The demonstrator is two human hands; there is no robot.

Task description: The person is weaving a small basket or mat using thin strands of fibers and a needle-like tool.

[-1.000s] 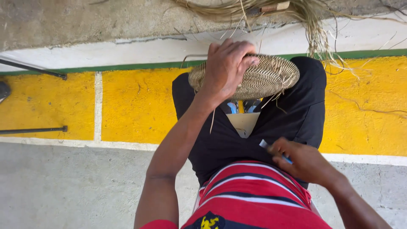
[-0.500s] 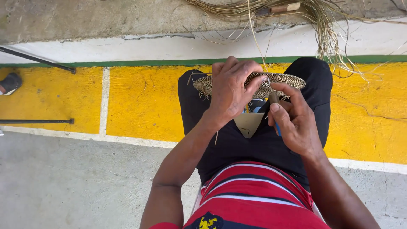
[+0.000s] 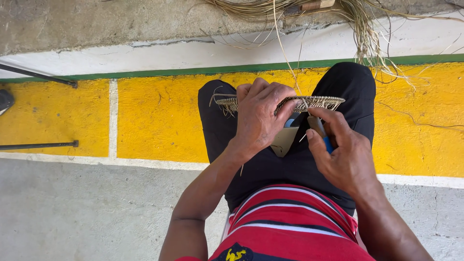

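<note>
A flat woven straw disc (image 3: 316, 102) lies edge-on across my knees, over black trousers. My left hand (image 3: 258, 118) grips the disc's near rim, fingers curled over the weave. My right hand (image 3: 340, 150) sits just below the disc's right part and holds a small tool with a blue handle (image 3: 323, 135), its tip close to the weave. A tan piece of card or paper (image 3: 284, 140) rests on my lap between the hands.
A bundle of loose dry straw fibres (image 3: 348, 14) lies on the concrete ledge ahead, strands trailing over my right knee. The floor has a yellow band (image 3: 159, 121) with a green line and white edge. Two dark metal rods (image 3: 38, 144) and a dark shoe (image 3: 5, 100) are at left.
The woven disc has tipped from showing its face to lying edge-on. My right hand rose from my lap to the disc with the blue tool. The view drifted closer.
</note>
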